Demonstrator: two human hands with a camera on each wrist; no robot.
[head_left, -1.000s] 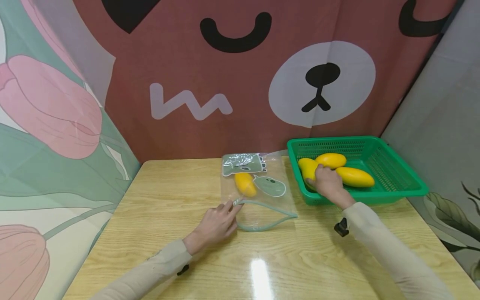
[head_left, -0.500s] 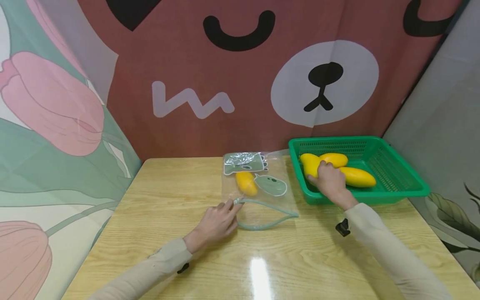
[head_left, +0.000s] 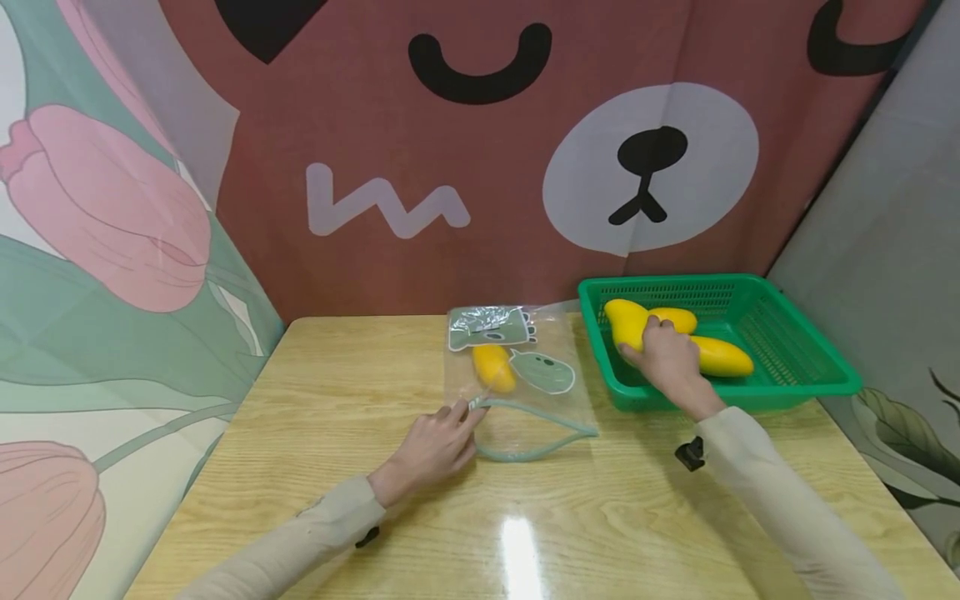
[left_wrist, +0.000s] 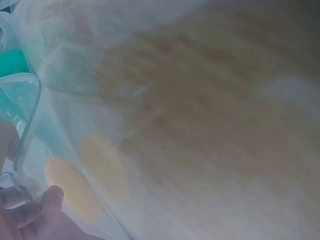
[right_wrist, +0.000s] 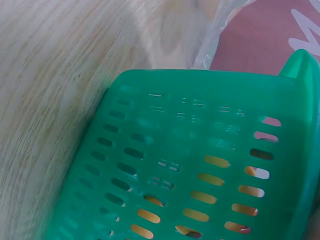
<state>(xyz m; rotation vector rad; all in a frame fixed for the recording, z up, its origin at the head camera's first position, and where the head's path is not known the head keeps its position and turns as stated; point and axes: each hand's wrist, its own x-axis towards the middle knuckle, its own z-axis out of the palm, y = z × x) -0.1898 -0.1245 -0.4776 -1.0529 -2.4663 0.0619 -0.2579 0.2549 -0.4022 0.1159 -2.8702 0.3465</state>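
Slip or snag
Head: my left grip (head_left: 431, 446) pinches the bag (head_left: 542, 372); my right grip (head_left: 663, 358) holds a mango (head_left: 626, 323), perhaps slippery, in the right basket (head_left: 810, 387). Left wrist: loose bag could sag closed. Right wrist: basket could snag mango.

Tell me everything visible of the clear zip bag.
The clear zip bag looks like thin plastic, printed with green cartoon shapes, with pale green strips along its mouth. It lies on the wooden table, left of the green basket, its mouth at the near side. The strips part, meeting at the right. The left hand grips the mouth's left end. A yellow fruit lies inside. Whether the bag touches the basket is unclear.
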